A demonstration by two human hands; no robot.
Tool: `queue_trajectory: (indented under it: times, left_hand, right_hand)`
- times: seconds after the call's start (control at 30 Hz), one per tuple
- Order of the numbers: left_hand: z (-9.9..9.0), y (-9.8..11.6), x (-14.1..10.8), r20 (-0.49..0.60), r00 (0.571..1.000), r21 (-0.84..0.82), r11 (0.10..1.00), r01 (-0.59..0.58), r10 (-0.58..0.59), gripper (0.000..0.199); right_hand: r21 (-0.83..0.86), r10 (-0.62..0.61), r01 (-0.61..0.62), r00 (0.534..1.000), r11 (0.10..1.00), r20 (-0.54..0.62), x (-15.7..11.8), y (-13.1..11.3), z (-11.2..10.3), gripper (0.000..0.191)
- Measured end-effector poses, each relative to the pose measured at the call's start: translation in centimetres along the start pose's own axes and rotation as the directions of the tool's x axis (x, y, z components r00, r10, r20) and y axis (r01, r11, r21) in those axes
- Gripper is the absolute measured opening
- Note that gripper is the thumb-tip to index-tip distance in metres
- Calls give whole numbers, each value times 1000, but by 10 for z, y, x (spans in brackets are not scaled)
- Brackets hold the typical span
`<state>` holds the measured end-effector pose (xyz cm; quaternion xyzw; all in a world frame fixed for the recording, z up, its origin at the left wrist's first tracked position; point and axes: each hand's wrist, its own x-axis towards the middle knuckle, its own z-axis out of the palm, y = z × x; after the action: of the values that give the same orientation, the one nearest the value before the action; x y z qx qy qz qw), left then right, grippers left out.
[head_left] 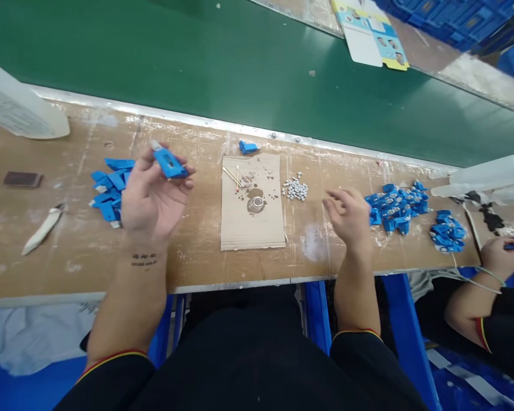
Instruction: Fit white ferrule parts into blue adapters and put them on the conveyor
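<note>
Head view:
1. Left hand (156,200), nine o'clock, grips one blue case (170,164).
2. Right hand (350,217), three o'clock, fingers curled; cannot tell whether gripping.
3. Three blue heaps (397,206), one card (252,235).
4. White container (17,108): print unreadable.

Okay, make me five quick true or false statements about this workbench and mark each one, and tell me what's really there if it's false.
1. The left hand holds a blue piece. True.
2. The small grey pieces lie to the right of the cardboard. True.
3. The right hand is over the middle of the cardboard. False: it is well to the right, beyond the small grey pieces.
4. The white-handled tool lies on the right side of the bench. False: it lies on the left side, near the dark block.
5. A co-worker's hand shows at the far right. True.
</note>
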<state>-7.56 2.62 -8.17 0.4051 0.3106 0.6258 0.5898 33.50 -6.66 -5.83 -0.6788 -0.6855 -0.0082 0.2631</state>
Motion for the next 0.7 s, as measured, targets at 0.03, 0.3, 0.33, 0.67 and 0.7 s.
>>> queue_trajectory:
  times: [0.03,0.3,0.33,0.67,0.7]
  left_hand:
    - [0,-5,1,21,998,-18,998,55,-54,36]
    - [-1,-13,-2,73,986,32,988,150,-152,28]
    - [3,-10,-4,58,985,22,987,160,-161,30]
    - [72,11,-36,112,920,-148,909,390,-376,33]
    - [76,9,-39,154,912,-110,911,398,-380,34]
  right_hand:
    - [6,-62,62,993,998,99,8,-13,9,20]
    - [-139,-72,156,876,978,477,41,-52,48,23]
    - [-137,-67,151,874,979,482,42,-51,48,22]
    - [537,-378,311,926,784,16,32,-102,9,12]
    - [593,-389,340,920,730,-48,30,-112,10,13]
